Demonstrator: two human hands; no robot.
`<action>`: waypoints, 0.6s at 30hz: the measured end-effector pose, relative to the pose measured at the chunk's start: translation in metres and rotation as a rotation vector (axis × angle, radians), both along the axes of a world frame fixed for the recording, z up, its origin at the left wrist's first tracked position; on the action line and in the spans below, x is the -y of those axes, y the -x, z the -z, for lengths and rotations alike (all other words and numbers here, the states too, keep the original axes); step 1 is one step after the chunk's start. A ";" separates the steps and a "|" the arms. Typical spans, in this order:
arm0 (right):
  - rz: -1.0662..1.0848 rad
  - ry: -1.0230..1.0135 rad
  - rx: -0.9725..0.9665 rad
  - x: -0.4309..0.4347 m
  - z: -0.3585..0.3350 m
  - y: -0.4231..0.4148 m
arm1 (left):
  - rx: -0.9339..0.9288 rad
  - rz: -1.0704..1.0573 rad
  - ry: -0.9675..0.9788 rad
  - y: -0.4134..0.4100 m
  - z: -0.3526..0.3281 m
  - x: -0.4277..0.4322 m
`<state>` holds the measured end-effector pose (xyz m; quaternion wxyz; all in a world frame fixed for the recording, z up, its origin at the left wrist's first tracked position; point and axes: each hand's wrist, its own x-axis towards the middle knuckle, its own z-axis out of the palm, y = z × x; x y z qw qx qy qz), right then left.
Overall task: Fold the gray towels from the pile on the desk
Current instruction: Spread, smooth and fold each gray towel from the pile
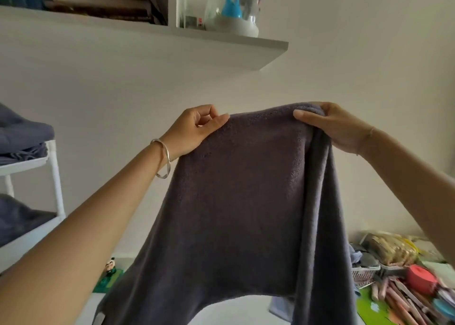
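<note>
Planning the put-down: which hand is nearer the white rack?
Left. The left hand pinches the top edge of the gray towel, up and right of the white rack; the right hand grips its other end, farther right.

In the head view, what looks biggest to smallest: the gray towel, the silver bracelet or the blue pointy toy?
1. Gray fleecy towel.
2. Silver metal bracelet and blue pointy toy look about alike; the toy is farther away.

Soft, rather dim, even light with faint shadows. Right of the gray towel point(236, 201) the clutter point(406, 287) is blurred; the shelf point(221, 46) above it bows from wide-angle distortion.
</note>
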<state>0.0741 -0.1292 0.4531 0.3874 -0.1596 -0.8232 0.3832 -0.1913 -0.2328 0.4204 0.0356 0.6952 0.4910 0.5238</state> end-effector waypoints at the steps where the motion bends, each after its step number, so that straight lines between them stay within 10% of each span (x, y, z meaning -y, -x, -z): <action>1: -0.010 0.003 0.002 0.006 -0.003 0.001 | -0.001 0.002 0.005 0.000 -0.003 0.007; 18: 0.164 0.252 0.505 -0.035 0.252 0.067 | 0.059 -0.089 0.712 0.032 0.248 -0.017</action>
